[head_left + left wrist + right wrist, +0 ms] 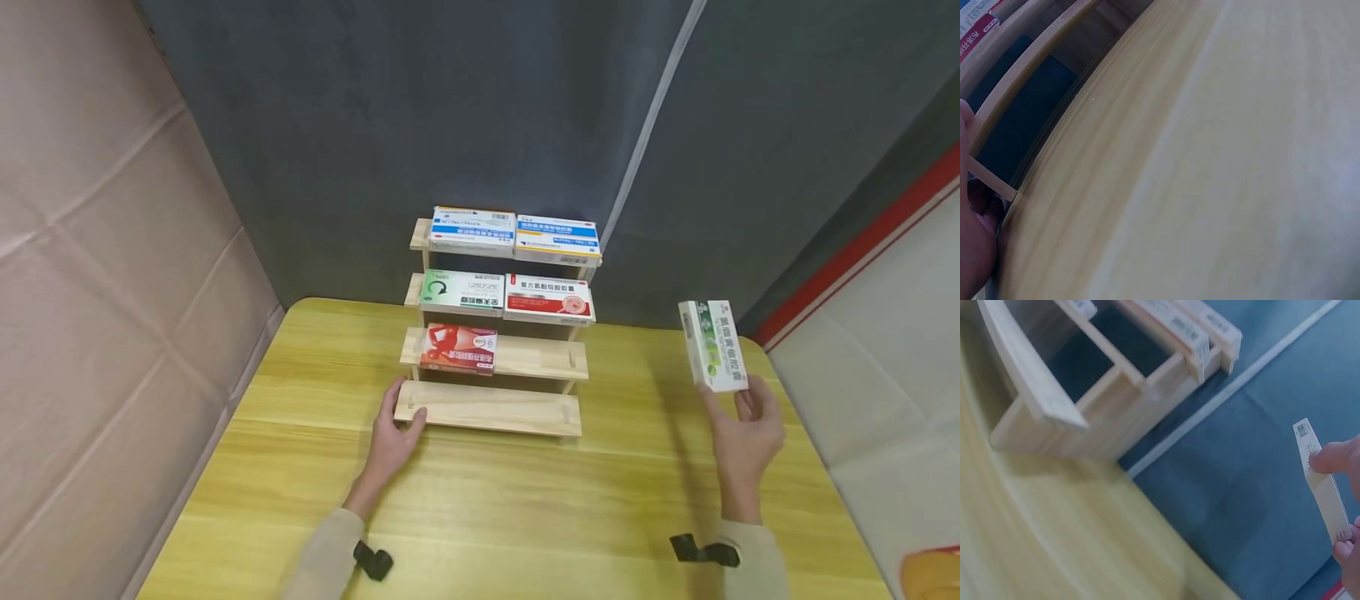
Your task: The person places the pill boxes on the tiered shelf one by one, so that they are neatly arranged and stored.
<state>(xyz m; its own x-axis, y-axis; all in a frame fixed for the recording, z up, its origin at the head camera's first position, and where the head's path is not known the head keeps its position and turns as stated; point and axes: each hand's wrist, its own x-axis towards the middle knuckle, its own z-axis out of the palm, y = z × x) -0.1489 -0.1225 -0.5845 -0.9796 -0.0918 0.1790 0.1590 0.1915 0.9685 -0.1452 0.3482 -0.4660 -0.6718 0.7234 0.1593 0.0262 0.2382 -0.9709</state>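
In the head view my right hand (746, 437) holds a white and green medicine box (716, 346) by its lower end, out to the right of a stepped wooden rack (487, 408). The right wrist view shows the thumb on one face of that box (1322, 481). My left hand (393, 442) grips the left end of the rack's lowest step, thumb on top. On the third step down, a red medicine box (459, 348) lies at the left. Above it are a green and white box (462, 289) and a red and white box (549, 298).
Two blue and white boxes (472, 231) lie side by side on the top step. The rack stands on a yellow wooden table (480, 517) against a dark grey wall (375, 125). A red-edged white panel (885, 333) borders the right side; something orange (932, 575) shows at the lower right.
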